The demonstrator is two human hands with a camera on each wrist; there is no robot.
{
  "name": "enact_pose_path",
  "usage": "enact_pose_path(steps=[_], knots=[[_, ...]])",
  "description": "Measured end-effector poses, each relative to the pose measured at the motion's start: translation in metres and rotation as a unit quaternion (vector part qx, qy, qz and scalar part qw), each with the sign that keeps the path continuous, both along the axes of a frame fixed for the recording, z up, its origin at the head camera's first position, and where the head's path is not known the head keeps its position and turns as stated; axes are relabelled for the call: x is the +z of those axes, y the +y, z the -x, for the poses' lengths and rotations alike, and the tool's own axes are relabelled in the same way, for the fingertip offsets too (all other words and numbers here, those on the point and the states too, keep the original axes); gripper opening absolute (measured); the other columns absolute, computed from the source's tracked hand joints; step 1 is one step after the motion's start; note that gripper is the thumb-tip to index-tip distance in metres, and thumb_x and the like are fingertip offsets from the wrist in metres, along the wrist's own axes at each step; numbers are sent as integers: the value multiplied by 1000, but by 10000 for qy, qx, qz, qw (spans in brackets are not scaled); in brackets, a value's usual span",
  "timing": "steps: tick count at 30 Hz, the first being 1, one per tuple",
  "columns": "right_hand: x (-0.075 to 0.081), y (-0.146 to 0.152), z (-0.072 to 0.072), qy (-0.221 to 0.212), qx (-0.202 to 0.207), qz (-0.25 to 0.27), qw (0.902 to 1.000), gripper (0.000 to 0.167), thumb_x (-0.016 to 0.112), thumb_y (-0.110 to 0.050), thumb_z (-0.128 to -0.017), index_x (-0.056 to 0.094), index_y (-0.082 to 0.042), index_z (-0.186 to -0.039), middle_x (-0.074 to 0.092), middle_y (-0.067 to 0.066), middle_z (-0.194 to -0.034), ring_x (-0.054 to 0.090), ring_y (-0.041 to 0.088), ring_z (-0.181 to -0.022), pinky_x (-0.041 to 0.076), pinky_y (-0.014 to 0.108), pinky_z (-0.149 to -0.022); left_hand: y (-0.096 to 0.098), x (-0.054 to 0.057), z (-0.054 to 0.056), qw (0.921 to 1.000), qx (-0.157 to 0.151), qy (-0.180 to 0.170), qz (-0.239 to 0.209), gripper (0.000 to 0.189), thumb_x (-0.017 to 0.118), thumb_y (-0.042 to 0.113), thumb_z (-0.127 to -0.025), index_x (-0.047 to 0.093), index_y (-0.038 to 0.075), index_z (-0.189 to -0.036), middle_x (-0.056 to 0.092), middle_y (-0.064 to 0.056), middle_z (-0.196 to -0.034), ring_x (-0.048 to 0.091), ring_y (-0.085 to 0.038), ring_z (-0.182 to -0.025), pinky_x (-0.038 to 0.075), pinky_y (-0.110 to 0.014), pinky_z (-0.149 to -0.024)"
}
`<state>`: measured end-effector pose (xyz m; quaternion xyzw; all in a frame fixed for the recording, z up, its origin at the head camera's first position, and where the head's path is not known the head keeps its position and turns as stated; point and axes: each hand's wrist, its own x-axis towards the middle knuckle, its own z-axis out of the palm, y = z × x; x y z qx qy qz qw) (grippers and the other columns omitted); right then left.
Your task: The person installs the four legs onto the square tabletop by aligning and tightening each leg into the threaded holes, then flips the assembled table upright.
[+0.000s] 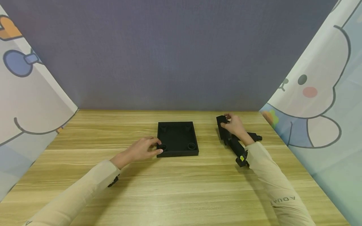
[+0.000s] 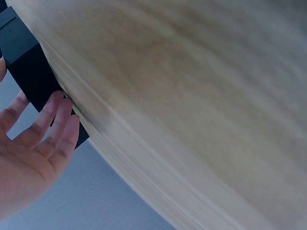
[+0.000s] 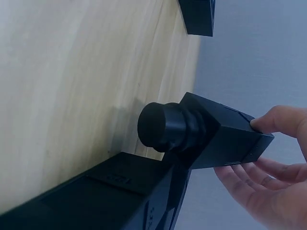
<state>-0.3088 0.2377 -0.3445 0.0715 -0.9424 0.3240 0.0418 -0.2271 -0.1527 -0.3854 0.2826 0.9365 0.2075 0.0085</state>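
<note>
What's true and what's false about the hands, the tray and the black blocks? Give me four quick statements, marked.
1. The right hand pinches a block with a round peg. True.
2. The left hand holds a loose block. False: it is at the left edge of the tray.
3. The tray's two near corners have round sockets. True.
4. The other blocks lie inside the tray. False: they are on the table, right of the tray.

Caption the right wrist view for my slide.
Right hand gripping a black square-sided block with a cylindrical end, near another black rectangular block.
</note>
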Motion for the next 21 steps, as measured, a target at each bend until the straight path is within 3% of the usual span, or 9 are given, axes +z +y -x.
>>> enact_pose_path(steps=[10, 21], knots=[[4, -3, -3, 24, -27, 292, 9996, 55, 60, -14, -86, 38, 2, -134, 44, 27, -126, 52, 41, -106, 47, 49, -82, 0, 1, -1, 10000, -2, -10, -35, 37, 56, 43, -88, 60, 15, -112, 60, -10, -112, 61, -20, -94, 51, -37, -73], [2, -7, -4, 445, 35, 713, 9965, 51, 64, -13, -84, 43, -3, -130, 48, 23, -124, 55, 38, -103, 49, 50, -80, 0, 0, -1, 10000, 44, -60, -16, 37, 56, 44, -88, 60, 16, -112, 61, -8, -110, 60, -19, -93, 51, -36, -73]])
